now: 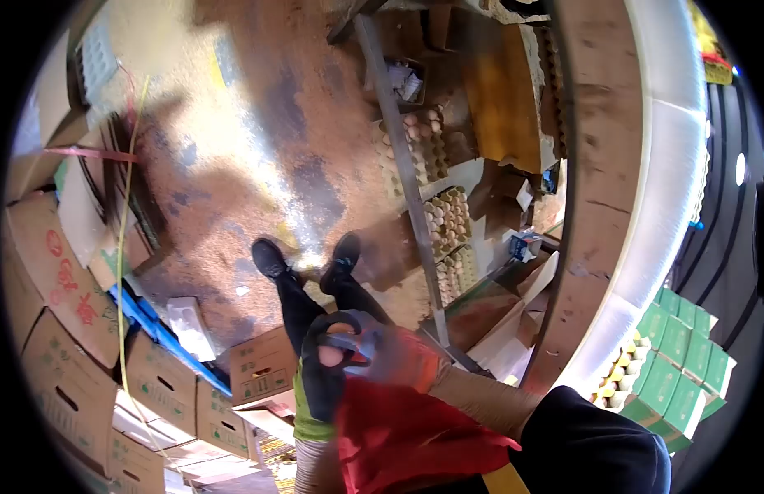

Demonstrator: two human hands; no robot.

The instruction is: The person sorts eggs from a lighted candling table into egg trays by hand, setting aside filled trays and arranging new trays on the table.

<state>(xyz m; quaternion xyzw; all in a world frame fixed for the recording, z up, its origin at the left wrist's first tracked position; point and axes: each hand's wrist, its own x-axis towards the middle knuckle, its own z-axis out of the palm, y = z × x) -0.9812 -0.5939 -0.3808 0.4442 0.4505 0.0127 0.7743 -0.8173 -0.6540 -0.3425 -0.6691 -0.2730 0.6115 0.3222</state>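
My left hand, in a dark grey glove with a yellow-green cuff, is curled round a rounded pinkish thing that looks like an egg. A second pinkish patch shows just above it, too partly covered to name. Close beside it is my right hand, in an orange-red and grey-blue glove. Motion smears its fingers, so I cannot make out whether it holds anything. Red cloth hangs just below both hands, in front of my body.
Egg trays with eggs stand beneath the bench to the right, behind a metal bar. Green cartons sit on the bench beside another egg tray. Cardboard boxes are stacked at left, with a yellow strap across them.
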